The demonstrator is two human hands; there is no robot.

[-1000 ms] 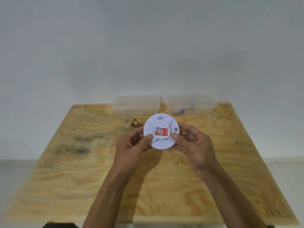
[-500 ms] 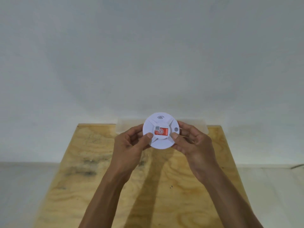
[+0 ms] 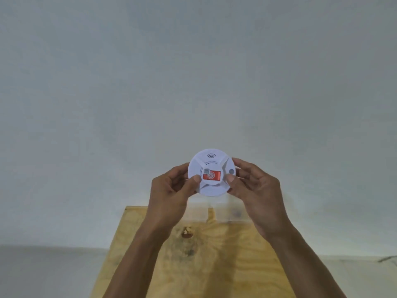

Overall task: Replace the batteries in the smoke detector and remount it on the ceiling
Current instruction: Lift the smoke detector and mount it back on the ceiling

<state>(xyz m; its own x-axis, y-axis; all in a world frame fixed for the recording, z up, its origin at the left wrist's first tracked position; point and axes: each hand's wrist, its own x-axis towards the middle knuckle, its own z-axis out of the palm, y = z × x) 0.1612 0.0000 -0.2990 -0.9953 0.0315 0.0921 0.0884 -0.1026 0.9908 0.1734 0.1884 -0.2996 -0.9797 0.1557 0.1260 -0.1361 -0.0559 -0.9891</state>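
The plywood surface (image 3: 214, 265) sits low, with blurred clear boxes (image 3: 217, 211) at its far edge. Above it the white smoke detector (image 3: 211, 172) is held up closed and whole, so the battery swap looks done; the ceiling mounting remains. The left hand (image 3: 171, 190) and right hand (image 3: 253, 186) each clamp a side of its rim, thumbs on its face.

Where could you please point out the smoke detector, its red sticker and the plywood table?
smoke detector (image 3: 211, 188): head view, white lower face.
red sticker (image 3: 213, 175): head view, middle of the label.
plywood table (image 3: 214, 265): head view, bare top between the forearms.
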